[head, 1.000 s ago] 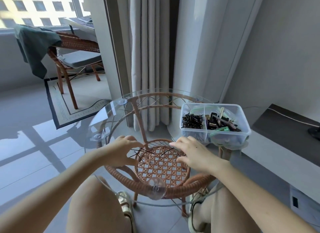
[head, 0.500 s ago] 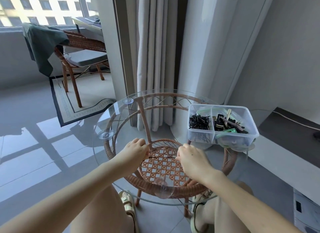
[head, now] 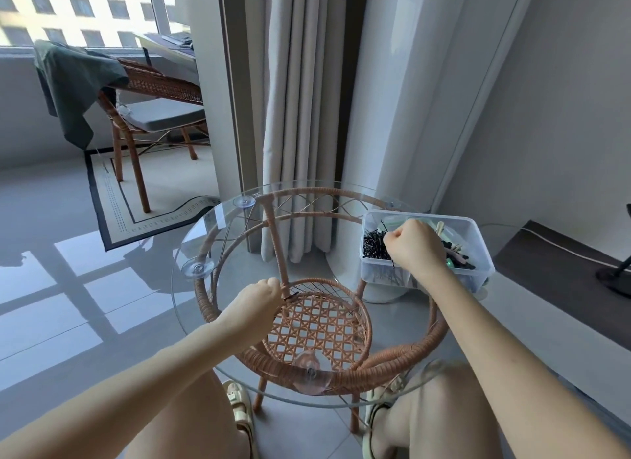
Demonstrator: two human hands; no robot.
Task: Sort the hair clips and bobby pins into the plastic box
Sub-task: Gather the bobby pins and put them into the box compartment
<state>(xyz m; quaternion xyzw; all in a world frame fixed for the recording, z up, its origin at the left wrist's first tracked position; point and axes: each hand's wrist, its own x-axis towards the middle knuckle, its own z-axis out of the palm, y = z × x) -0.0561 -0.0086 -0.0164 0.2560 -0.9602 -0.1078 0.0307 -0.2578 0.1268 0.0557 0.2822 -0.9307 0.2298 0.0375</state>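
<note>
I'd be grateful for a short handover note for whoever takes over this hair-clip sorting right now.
Right hand: fisted over the plastic box, dark bobby pins sticking out of the fist.
Left hand: closed on a few dark pins at the glass table.
Done: bobby pins piled in the box's left section, hair clips in the right.
Left: drop both handfuls in the left section.

Clear plastic box (head: pixel 478 243) on table edge: black bobby pins (head: pixel 372 245) left, clips (head: pixel 459 258) right.
</note>
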